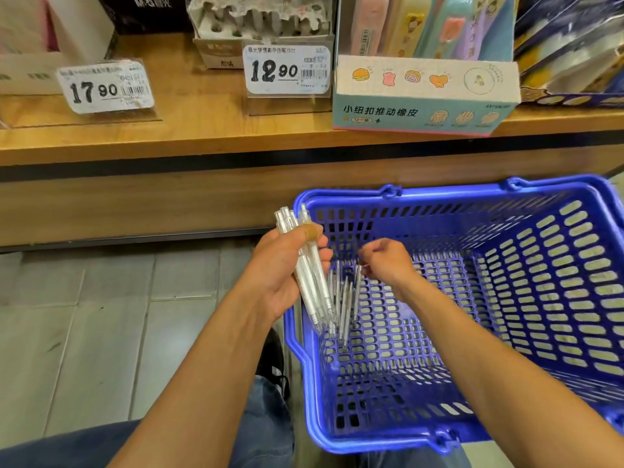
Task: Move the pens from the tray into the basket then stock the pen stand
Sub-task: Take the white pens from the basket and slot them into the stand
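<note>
- A bundle of clear white pens (pixel 305 265) was gripped in the left hand (pixel 282 268), fingers and thumb curled round the barrels, at the basket's left rim; the bundle was probably held there so that more pens could be gathered into it.
- The bundle was tilted, its capped ends up and away from the body and its tips down towards the inside of the basket.
- The right hand (pixel 388 261) was held inside the blue basket (pixel 439 194), its fingers curled downward over the loose pens (pixel 346 298); whether a pen was actually pinched could not be told.
- The loose pens were seen leaning in the basket's left part, just beside the gripped bundle; the rest of the basket's slotted floor showed nothing else.
- The basket was set on the floor against the wooden shelf unit (pixel 169 143), within easy reach of both hands.
- A grey holed stand (pixel 260 15) was seen at the back of the shelf, behind a price tag (pixel 287 70); it was judged the likely pen stand, not yet stocked.
- No tray could be made out.
</note>
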